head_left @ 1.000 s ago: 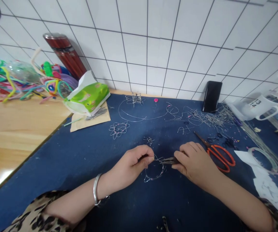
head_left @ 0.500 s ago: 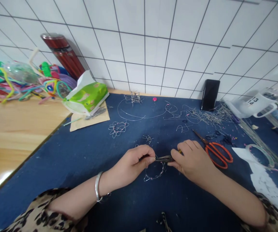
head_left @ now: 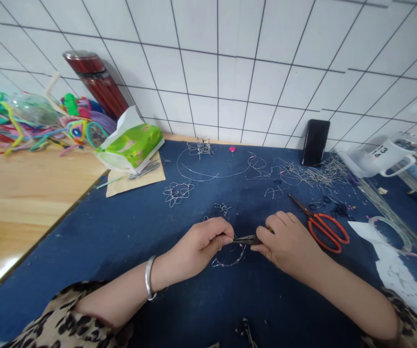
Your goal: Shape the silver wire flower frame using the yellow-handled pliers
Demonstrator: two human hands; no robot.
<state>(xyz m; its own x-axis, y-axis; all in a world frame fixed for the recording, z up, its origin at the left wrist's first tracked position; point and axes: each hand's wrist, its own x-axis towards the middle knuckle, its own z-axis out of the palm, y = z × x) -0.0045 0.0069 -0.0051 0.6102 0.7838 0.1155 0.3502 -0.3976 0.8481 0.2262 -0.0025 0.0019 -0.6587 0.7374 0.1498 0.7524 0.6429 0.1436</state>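
Thumb and forefinger of my left hand (head_left: pixel 203 247) are closed in a pinch on a beaded wire ring (head_left: pixel 230 263), whose loop hangs below the fingertips with small pink beads on it. My right hand (head_left: pixel 288 241) is wrapped around a pair of pliers (head_left: pixel 247 239). The dark jaws point left and meet the wire right at my left fingertips; the exact grip point is hidden. A small twisted wire piece (head_left: pixel 223 209) lies just beyond my hands. Farther left rests a flower-shaped wire piece (head_left: pixel 178 193).
Orange-handled scissors (head_left: pixel 326 232) lie right of my right hand. Behind are a wire heap (head_left: pixel 313 173), a phone (head_left: pixel 315 142) against the wall and a white mug (head_left: pixel 393 154). Tissues (head_left: pixel 132 147), a red thermos (head_left: pixel 97 82) and pipe cleaners (head_left: pixel 16 130) stand left.
The beaded ring's hanging loop has swung slightly left and up. Both hands stay in nearly the same place, with the pliers still at the left fingertips.
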